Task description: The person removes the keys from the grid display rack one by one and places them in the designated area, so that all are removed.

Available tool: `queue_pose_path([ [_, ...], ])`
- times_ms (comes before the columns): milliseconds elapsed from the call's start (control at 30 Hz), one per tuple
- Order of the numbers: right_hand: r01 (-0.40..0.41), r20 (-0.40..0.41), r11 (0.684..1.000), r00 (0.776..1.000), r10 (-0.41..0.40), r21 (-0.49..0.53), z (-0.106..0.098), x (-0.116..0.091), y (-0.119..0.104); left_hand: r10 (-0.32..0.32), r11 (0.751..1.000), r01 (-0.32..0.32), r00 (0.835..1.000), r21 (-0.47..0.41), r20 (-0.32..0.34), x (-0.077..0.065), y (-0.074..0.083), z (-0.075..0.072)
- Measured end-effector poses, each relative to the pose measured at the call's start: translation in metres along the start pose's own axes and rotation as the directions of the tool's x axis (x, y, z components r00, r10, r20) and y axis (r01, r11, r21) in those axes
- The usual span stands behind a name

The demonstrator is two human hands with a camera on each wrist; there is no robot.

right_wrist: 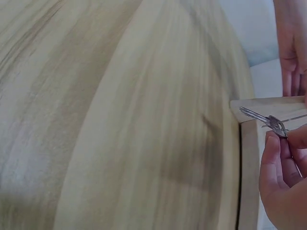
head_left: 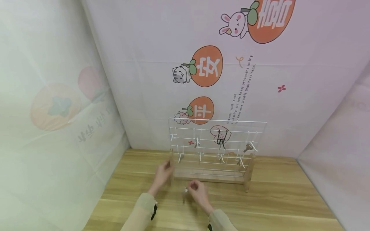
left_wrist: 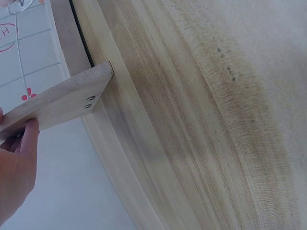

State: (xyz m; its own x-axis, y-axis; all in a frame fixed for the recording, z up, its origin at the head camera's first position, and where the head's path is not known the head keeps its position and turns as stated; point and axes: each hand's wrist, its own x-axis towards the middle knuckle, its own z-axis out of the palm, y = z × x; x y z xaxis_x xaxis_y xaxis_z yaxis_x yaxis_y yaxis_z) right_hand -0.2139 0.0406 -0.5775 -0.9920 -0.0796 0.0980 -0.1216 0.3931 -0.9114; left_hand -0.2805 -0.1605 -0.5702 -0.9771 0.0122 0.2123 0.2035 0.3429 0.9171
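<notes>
In the head view my left hand (head_left: 163, 175) is at the left wooden side post (head_left: 171, 168) of a white wire rack (head_left: 216, 120). Seen from the left wrist, its fingers grip the edge of that wooden board (left_wrist: 62, 98). My right hand (head_left: 198, 194) is in front of the rack, low and left of its middle. Between thumb and fingers it pinches a silver key (right_wrist: 277, 125) by the head, the blade pointing away from the fingers. Several white hooks (head_left: 222, 158) stick out from the wire grid, and a key (head_left: 248, 147) hangs at the upper right one.
A black holder (head_left: 221, 141) is fixed on the upper part of the grid. The rack stands on a wood-grain table (head_left: 283, 192) near its back edge. Printed white cloth (head_left: 150, 80) rises behind and on both sides.
</notes>
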Motion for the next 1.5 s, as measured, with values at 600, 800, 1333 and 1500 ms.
queue_pose_path([
  [600,-0.038,0.093,0.999,0.995,0.038,-0.004,0.01,0.003,0.015,-0.035,0.999,0.035,0.999,0.038,0.006,0.0,0.002,0.0],
  [800,-0.053,0.122,0.998,0.991,0.051,0.017,0.013,0.005,0.017,-0.054,0.998,0.054,0.999,0.037,0.002,0.001,0.001,-0.001],
  [1333,-0.041,0.099,0.999,0.994,0.043,-0.022,0.02,0.007,0.025,-0.039,0.999,0.039,0.999,0.034,-0.004,0.0,0.001,-0.001],
  [1500,-0.044,0.104,0.998,0.993,0.048,-0.038,0.021,0.007,0.025,-0.039,0.999,0.039,0.999,0.036,-0.006,0.0,0.001,0.0],
])
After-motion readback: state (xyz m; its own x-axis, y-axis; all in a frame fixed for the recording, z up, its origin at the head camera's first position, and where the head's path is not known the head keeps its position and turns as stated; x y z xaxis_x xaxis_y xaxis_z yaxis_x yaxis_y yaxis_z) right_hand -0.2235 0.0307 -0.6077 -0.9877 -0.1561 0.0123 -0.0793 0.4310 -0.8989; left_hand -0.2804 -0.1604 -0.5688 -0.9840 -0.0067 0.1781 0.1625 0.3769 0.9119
